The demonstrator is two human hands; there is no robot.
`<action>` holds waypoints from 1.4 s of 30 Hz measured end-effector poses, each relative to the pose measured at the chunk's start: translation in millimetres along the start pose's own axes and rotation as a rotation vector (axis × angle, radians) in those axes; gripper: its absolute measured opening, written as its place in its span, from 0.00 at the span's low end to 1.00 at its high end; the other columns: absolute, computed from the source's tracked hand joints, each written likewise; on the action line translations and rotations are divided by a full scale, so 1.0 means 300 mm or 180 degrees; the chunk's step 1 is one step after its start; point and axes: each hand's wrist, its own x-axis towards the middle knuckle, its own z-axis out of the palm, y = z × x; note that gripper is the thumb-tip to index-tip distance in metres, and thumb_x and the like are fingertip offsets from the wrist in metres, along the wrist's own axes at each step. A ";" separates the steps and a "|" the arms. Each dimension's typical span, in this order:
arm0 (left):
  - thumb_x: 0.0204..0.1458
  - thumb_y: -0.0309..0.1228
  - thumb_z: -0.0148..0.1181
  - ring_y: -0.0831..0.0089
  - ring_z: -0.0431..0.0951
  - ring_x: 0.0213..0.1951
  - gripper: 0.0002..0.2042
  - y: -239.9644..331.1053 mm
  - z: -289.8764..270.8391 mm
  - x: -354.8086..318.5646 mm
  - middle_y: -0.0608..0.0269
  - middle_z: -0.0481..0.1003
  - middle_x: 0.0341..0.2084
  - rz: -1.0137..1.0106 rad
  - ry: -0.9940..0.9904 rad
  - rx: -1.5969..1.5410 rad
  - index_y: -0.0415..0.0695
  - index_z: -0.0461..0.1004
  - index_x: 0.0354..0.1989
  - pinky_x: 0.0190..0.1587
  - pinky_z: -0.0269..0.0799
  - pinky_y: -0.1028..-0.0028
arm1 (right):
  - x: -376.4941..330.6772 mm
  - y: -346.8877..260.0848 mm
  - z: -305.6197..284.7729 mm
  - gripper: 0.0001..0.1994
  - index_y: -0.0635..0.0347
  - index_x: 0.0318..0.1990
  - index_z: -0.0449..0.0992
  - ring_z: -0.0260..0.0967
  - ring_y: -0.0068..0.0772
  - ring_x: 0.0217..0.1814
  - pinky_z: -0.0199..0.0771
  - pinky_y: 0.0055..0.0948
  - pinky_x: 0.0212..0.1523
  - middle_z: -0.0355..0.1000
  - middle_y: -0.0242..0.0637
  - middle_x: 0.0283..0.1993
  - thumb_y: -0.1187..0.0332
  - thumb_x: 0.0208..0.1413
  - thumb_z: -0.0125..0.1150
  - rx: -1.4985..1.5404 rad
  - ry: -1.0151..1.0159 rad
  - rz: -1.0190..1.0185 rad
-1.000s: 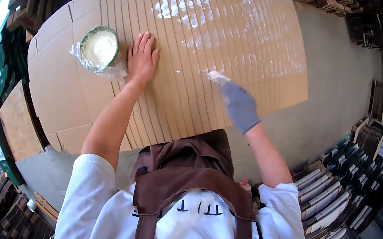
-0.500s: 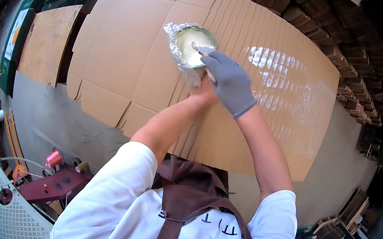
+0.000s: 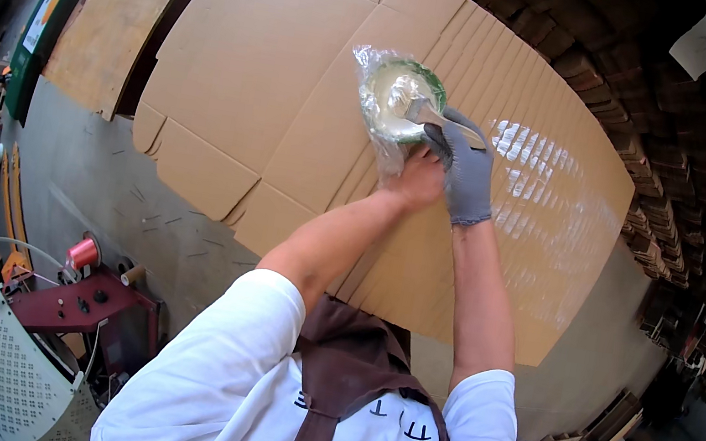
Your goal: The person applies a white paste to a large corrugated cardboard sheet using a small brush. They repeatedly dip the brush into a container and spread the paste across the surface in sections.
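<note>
Right hand in a grey knitted glove [image 3: 468, 182], closed around a flat brush with a pale handle [image 3: 467, 132]; bare left hand [image 3: 420, 180] at the near rim of a round green-edged bowl [image 3: 435, 84]. The left fingers are partly hidden behind the glove, so whether they pinch the rim or lie flat cannot be told. The brush lies at the right side of the bowl, its long axis nearly crosswise: the handle end points right and slightly toward the wearer, the head points left over the white paste [image 3: 406, 92]. Whether the bristles touch the paste is unclear. Crumpled clear plastic film [image 3: 371, 68] skirts the bowl on its left and near sides.

Beneath extends a large brown cardboard sheet [image 3: 236, 87], its long axis slanting from upper left to lower right, with closely spaced parallel creases crossing its right half. Glossy white streaks [image 3: 529, 161] mark that half, well apart from the sheet's right edge. Left of the bowl, broad bare panels leave open room; the near edge meets the brown apron [image 3: 353, 364]. Grey concrete floor [image 3: 605, 348] borders the right edge — dark cardboard stacks [image 3: 575, 69] line the far one.
</note>
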 end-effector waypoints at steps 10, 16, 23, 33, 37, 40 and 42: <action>0.55 0.41 0.51 0.54 0.55 0.67 0.27 0.011 -0.025 -0.010 0.48 0.62 0.62 -0.0380 0.0468 -0.0792 0.44 0.61 0.63 0.69 0.45 0.57 | 0.015 0.234 -0.035 0.15 0.67 0.56 0.68 0.72 0.46 0.54 0.77 0.43 0.56 0.73 0.56 0.51 0.70 0.66 0.45 0.4546 -0.0214 0.0652; 0.57 0.39 0.49 0.55 0.56 0.66 0.25 0.020 -0.023 -0.016 0.49 0.63 0.61 -0.0183 0.0425 -0.0652 0.44 0.61 0.63 0.68 0.48 0.56 | -0.012 0.116 0.011 0.15 0.69 0.56 0.66 0.73 0.46 0.52 0.78 0.42 0.53 0.72 0.56 0.50 0.69 0.66 0.48 0.2939 0.0295 0.0330; 0.57 0.36 0.48 0.55 0.57 0.66 0.24 0.018 -0.022 -0.020 0.50 0.64 0.61 0.0022 0.0097 -0.0104 0.44 0.62 0.62 0.68 0.49 0.55 | -0.028 0.135 -0.006 0.15 0.71 0.54 0.67 0.74 0.48 0.50 0.77 0.43 0.53 0.73 0.53 0.48 0.70 0.64 0.50 0.2158 0.0347 0.0266; 0.53 0.28 0.54 0.60 0.56 0.67 0.22 0.065 -0.097 -0.233 0.59 0.62 0.62 0.0455 -0.0001 0.1040 0.43 0.65 0.58 0.67 0.52 0.56 | -0.327 0.022 -0.347 0.16 0.65 0.57 0.67 0.74 0.44 0.52 0.76 0.41 0.55 0.74 0.52 0.49 0.68 0.66 0.48 0.2779 0.0604 -0.0577; 0.55 0.29 0.55 0.60 0.57 0.67 0.21 0.025 -0.098 -0.219 0.59 0.62 0.61 0.0383 -0.0043 0.0908 0.43 0.65 0.58 0.66 0.55 0.56 | -0.652 0.031 -0.497 0.14 0.64 0.55 0.70 0.74 0.39 0.51 0.74 0.37 0.54 0.74 0.44 0.50 0.72 0.64 0.51 -0.0085 0.2018 -0.0838; 0.56 0.31 0.54 0.60 0.57 0.67 0.20 0.029 -0.098 -0.207 0.59 0.62 0.61 0.0396 -0.0053 0.0915 0.43 0.65 0.58 0.66 0.55 0.56 | -0.831 0.131 -0.480 0.15 0.59 0.53 0.74 0.73 0.39 0.51 0.73 0.35 0.53 0.74 0.40 0.50 0.76 0.58 0.55 -0.2684 0.2156 -0.1077; 0.57 0.32 0.54 0.60 0.56 0.67 0.20 0.032 -0.083 -0.204 0.59 0.62 0.62 0.0407 -0.0053 0.0917 0.44 0.65 0.58 0.66 0.54 0.54 | -0.877 0.185 -0.392 0.19 0.53 0.53 0.75 0.71 0.42 0.51 0.72 0.36 0.53 0.72 0.39 0.51 0.77 0.51 0.59 -0.3667 0.1800 -0.1264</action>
